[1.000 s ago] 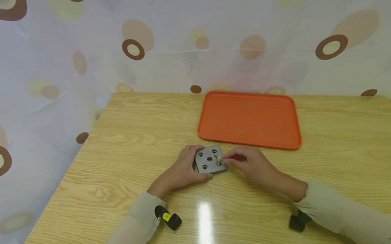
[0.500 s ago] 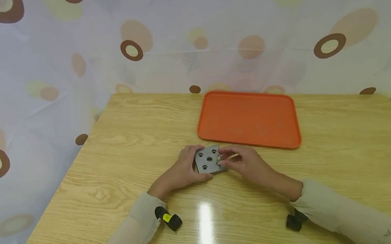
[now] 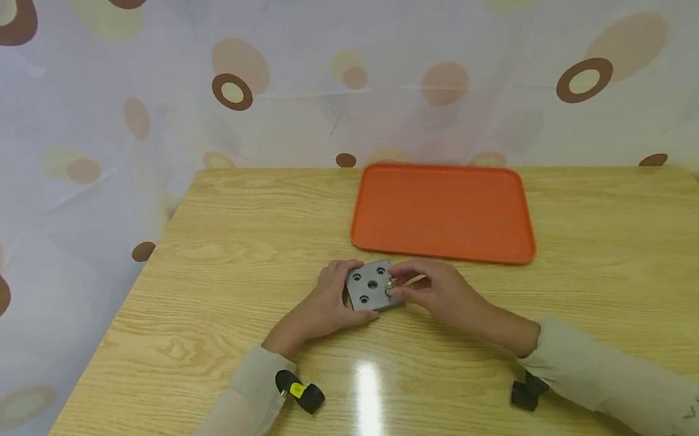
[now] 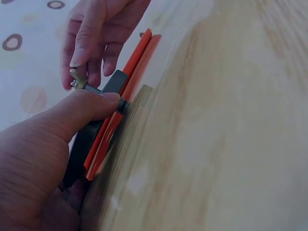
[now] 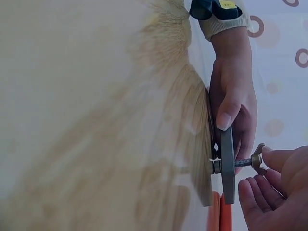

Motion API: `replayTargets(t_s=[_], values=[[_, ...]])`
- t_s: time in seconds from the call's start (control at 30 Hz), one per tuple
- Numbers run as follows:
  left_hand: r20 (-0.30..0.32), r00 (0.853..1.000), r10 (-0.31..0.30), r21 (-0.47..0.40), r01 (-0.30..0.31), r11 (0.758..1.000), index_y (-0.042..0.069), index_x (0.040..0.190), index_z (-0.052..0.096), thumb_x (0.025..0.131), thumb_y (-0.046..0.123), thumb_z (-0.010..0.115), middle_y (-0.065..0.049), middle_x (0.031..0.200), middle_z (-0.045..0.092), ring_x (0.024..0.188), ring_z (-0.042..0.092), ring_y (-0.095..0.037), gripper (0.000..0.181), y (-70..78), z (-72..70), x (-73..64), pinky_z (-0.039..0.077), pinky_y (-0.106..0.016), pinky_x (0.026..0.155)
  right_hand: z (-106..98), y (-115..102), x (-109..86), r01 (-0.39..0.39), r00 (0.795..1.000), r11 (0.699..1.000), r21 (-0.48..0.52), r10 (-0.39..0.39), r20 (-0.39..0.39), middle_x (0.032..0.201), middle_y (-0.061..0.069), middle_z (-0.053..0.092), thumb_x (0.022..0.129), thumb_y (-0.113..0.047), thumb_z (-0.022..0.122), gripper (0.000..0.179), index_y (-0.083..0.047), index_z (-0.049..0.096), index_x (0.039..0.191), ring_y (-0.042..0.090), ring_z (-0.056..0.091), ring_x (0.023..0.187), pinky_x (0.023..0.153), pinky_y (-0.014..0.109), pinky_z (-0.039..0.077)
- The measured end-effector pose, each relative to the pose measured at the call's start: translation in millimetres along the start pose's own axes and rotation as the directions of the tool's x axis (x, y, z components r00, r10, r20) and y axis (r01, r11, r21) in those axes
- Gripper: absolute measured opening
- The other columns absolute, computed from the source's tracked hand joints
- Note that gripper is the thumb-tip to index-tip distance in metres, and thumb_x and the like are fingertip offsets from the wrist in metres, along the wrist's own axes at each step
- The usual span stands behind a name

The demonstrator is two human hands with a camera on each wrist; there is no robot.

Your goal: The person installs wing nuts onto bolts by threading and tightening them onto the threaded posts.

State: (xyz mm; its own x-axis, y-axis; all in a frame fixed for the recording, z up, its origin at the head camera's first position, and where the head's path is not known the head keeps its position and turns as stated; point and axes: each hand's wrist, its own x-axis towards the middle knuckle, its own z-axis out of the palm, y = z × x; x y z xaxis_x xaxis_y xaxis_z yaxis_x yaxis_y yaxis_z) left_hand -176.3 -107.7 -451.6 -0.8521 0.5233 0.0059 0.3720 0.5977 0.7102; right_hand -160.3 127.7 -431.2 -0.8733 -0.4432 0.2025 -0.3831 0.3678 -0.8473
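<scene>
Probably heavy, the mid-frame plate [image 3: 378,291] suits our left hand [image 3: 327,309] gripping its edges while our right hand [image 3: 442,293] pinches the wing nut [image 5: 256,160].

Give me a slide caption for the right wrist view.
Left hand grips a plate; right hand pinches a wing nut on the bolt through it.

Head view: wing nut [image 3: 389,285] mostly behind right hand [image 3: 440,291]; metal plate [image 3: 373,294] partly behind left hand [image 3: 324,310]; sleeves [image 3: 629,376] cropped below.
</scene>
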Motion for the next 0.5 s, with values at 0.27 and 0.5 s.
replayTargets(t_s=[0.27,0.5], values=[[-0.008,1.0,0.011,-0.005,-0.011,1.0,0.014,0.14,0.031,0.073,0.046,0.075,-0.002,0.125,0.037,0.103,0.036,-0.016,0.086,0.1,-0.4,0.2,0.036,-0.033,0.085,-3,2,-2.9,0.028,0.999,0.999,-0.025,-0.029,-0.041,0.099,0.0,0.066,0.085,-0.009,0.066,0.021,-0.005,0.067,0.106,0.014,0.06,0.092,0.076,0.027,0.049],[-0.007,1.0,0.003,-0.012,-0.003,1.0,0.014,0.14,0.031,0.073,0.046,0.075,-0.002,0.126,0.036,0.104,0.036,-0.016,0.086,0.4,0.2,-0.6,0.035,-0.033,0.086,-6,-9,-5.8,0.009,0.999,1.0,-0.022,-0.01,-0.042,0.099,0.005,0.067,0.087,-0.008,0.065,0.016,-0.003,0.068,0.101,0.016,0.062,0.092,0.078,0.027,0.049]])
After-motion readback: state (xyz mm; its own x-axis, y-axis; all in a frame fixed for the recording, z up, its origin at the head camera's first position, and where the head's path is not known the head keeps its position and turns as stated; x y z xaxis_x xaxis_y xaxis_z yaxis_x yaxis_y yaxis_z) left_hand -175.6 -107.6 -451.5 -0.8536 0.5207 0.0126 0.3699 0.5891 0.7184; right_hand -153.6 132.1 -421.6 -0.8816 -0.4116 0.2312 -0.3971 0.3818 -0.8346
